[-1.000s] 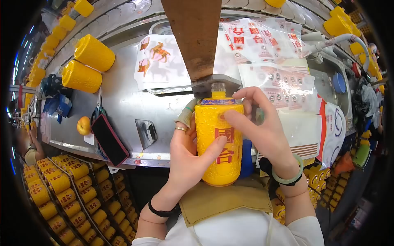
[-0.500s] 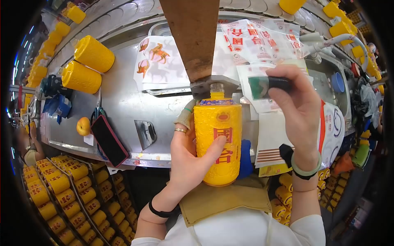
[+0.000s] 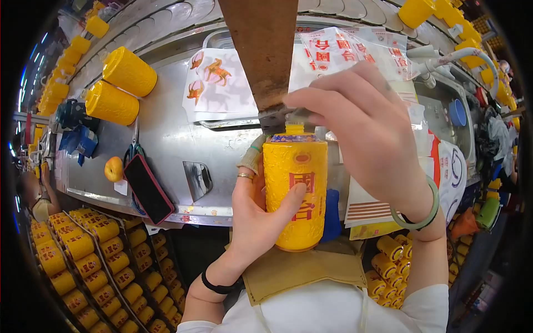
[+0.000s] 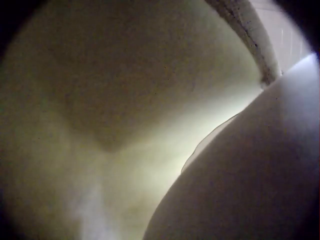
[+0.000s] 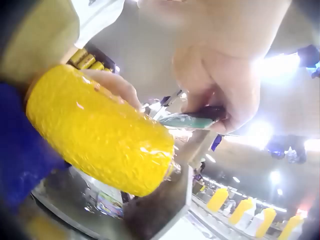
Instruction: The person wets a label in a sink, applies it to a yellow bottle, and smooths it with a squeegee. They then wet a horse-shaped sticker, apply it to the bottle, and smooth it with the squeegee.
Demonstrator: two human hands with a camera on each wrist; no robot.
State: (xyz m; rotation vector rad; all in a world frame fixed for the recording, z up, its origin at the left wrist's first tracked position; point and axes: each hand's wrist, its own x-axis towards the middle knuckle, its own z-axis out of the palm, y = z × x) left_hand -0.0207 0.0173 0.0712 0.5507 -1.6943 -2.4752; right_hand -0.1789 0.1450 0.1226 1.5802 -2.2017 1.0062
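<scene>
A yellow bottle [image 3: 296, 194] with red characters stands upright against a dark metal bracket [image 3: 272, 119], its neck towards the bracket. My left hand [image 3: 252, 213] grips its left side, the thumb lying across the front. Above and right of the bottle is my right hand [image 3: 372, 133], its back hiding what it holds in the head view. In the right wrist view my right hand [image 5: 220, 80] pinches a thin green tool [image 5: 187, 121] with a dark end, close to the yellow bottle [image 5: 100, 130]. The left wrist view shows only blurred close surfaces.
Printed transfer sheets [image 3: 214, 83] lie behind left, with red-lettered film [image 3: 355, 50] behind right. A phone [image 3: 149, 188], an apple [image 3: 114, 169] and two yellow containers [image 3: 129, 71] are on the left. A wooden post [image 3: 261, 50] rises behind the bottle; a sink [image 3: 444, 105] is at right.
My right hand was touching the bottle, then held the green tool to its right, and has now swung left over the bottle's neck. My left hand keeps its grip.
</scene>
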